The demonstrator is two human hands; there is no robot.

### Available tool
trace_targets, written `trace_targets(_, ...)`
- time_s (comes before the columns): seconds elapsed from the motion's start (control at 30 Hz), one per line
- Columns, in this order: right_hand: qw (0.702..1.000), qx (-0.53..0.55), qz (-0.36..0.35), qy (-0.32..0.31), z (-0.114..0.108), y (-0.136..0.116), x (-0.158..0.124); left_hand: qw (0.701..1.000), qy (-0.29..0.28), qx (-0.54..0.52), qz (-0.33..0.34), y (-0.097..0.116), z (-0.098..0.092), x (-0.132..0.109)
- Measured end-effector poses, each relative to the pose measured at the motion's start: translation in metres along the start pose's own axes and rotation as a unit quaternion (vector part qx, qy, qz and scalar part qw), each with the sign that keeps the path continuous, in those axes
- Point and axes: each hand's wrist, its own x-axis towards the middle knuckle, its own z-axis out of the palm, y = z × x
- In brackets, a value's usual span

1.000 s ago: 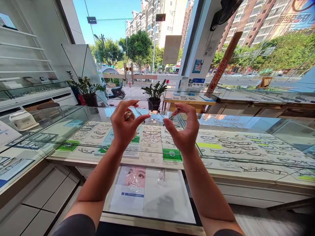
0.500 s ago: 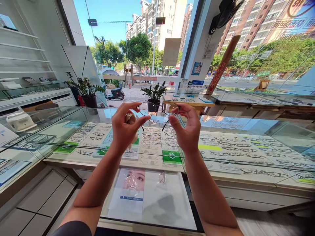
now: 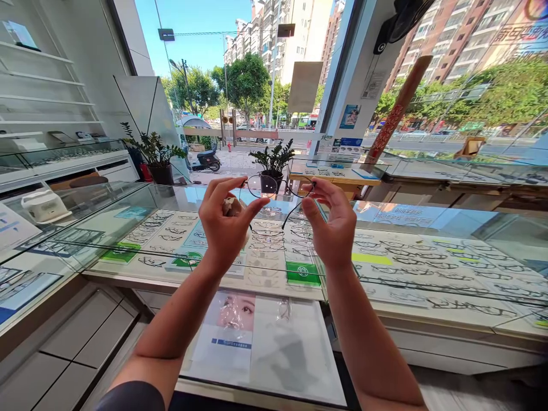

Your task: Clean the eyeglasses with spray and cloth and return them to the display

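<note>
Thin dark-rimmed round eyeglasses [image 3: 260,186] are held up over the glass counter, their temple arms hanging down toward me. My left hand [image 3: 225,220] pinches them at the left lens, index finger at the outer edge and thumb along the lower rim. A crumpled beige-and-white thing [image 3: 233,206] shows inside the left palm; its kind is unclear. My right hand [image 3: 334,220] has its fingertips at the right lens's outer edge, near the hinge. The right thumb sits lower, off the lens.
Rows of spectacle frames [image 3: 419,257] lie inside the glass display counter [image 3: 171,268], with green cards [image 3: 303,273] among them. A printed sheet [image 3: 233,348] lies nearest me. Potted plants [image 3: 272,160] stand beyond, before the window. A white device [image 3: 45,206] is at left.
The view has shifted slightly, so most things sit a little to the right. My right thumb has moved away from the right lens. The eyeglasses stay raised between my hands.
</note>
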Motion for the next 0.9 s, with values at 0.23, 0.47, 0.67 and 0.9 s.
trace_targets(0.23, 1.000, 0.001, 0.017, -0.012, -0.001, 0.006, 0.000, 0.998, 0.019, 0.048, 0.036, -0.007, 0.001, -0.004)
trace_targets(0.47, 0.999, -0.039, -0.007, -0.006, -0.001, 0.011, 0.001, 0.997, 0.022, 0.036, 0.067, -0.013, 0.003, -0.005)
trace_targets(0.67, 0.992, -0.090, -0.075, 0.038, -0.001, 0.011, 0.001, 0.998, -0.002, 0.026, 0.049, -0.019, 0.006, -0.004)
trace_targets(0.9, 0.985, -0.124, -0.097, 0.063, 0.002, 0.009, -0.001, 1.000, -0.022, -0.001, -0.007, -0.023, 0.009, -0.006)
